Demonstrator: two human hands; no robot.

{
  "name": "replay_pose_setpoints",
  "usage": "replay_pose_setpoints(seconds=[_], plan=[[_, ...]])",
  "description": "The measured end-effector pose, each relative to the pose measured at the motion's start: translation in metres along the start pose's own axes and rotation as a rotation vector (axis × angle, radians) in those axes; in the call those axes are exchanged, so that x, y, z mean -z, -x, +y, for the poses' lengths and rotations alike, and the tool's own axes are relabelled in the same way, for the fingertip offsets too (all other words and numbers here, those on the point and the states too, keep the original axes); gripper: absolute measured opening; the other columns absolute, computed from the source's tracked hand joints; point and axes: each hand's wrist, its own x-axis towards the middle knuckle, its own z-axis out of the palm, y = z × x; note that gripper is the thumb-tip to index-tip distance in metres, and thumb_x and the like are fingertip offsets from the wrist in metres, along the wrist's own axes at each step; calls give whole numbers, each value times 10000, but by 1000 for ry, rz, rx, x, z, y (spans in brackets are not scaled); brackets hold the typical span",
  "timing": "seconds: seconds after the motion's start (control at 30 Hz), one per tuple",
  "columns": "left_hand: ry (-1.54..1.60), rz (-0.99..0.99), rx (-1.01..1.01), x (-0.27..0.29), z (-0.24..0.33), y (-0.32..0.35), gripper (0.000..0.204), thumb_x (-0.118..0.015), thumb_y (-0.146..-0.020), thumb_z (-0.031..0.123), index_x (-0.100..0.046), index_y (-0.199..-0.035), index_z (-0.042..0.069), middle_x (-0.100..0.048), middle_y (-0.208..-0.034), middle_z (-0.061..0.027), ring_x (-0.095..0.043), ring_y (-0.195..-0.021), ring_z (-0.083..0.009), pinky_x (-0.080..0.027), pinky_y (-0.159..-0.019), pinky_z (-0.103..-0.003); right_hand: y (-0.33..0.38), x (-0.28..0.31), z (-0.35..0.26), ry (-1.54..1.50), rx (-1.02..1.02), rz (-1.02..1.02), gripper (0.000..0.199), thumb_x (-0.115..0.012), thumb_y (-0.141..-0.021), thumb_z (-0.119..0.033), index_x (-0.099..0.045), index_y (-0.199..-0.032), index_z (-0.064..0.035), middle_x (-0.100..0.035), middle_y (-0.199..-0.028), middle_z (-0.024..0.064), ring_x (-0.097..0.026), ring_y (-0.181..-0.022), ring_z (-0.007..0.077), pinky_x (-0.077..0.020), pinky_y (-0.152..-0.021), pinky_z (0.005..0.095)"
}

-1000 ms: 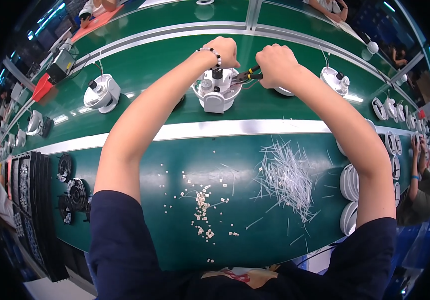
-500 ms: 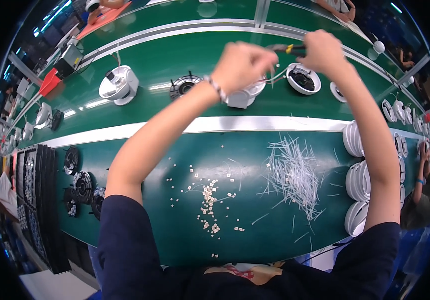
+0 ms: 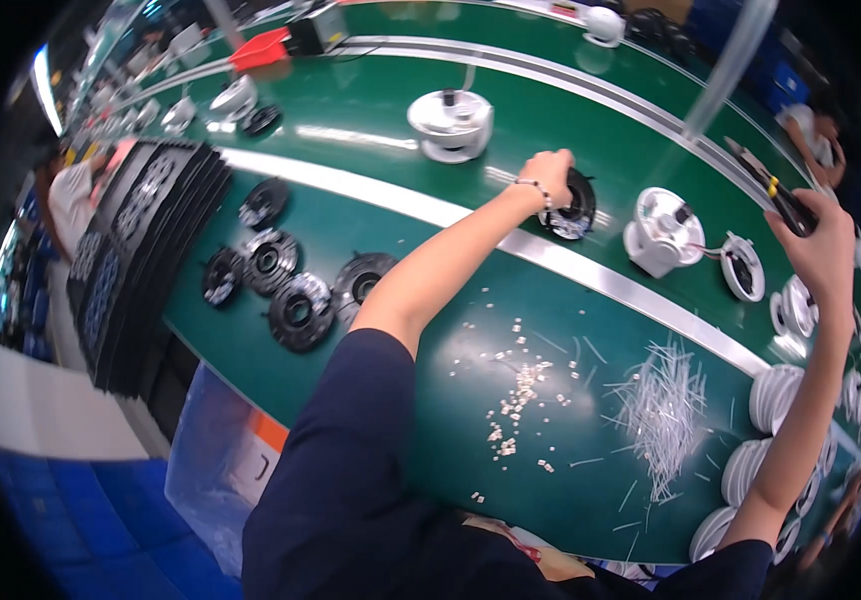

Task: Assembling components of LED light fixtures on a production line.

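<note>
My left hand is at the edge of a black ring-shaped part on the green conveyor, fingers closed over its near-left rim. My right hand, raised at the right, grips pliers with black and yellow handles; their jaws point up and left. Between the hands sits a white round housing with a small black piece inside. Thin wires run from it to a white ring with a black centre, just below the pliers.
On the green table lie small cream connectors and a heap of clear thin strips. Stacked white rings stand at the right, several black round parts at the left beside stacked black trays. Another white housing stands farther up the conveyor.
My view has turned left. My left hand has moved from the white housing to the black ring-shaped part. My right hand, still holding the pliers, has moved away to the right.
</note>
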Motion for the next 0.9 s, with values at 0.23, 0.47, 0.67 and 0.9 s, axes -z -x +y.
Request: replay_pose_setpoints(seconds=[0.23, 0.47, 0.67, 0.9], plan=[[132, 97, -180, 127, -56, 94, 426, -662, -635, 44, -517, -1036, 36, -599, -937, -150, -597, -880, -239, -465, -774, -312, -31, -25, -46, -158, 182, -1, 305, -692, -593, -155, -608, -809, 44, -605, -720, 145, -592, -651, 216, -455, -634, 281], [326, 202, 433, 155, -226, 158, 413, -728, -635, 119, -560, -1007, 59, -625, -774, -67, -595, -710, -132, -469, -626, -247, -104, -111, -105, -2, 206, -231, 334, -662, -572, -282, -643, -783, -24, -609, -742, 150, -598, -749, 284, -485, -700, 361], [-284, 110, 137, 186, -191, 106, 287, -666, -692, 209, -606, -906, 27, -611, -907, -145, -586, -849, -263, -466, -746, -327, -146, -191, -131, 221, 402, -162, 282, -665, -546, -240, -621, -746, -45, -584, -764, 116, -566, -791, 267, -470, -692, 371], [-62, 80, -410, 120, -137, -38, 279, -616, -627, 51, -608, -906, 38, -578, -942, -122, -541, -908, -281, -435, -814, -350, -164, -225, -149, 419, 525, -255, 259, -674, -556, -218, -613, -745, -52, -560, -815, 87, -532, -832, 230, -445, -699, 319]])
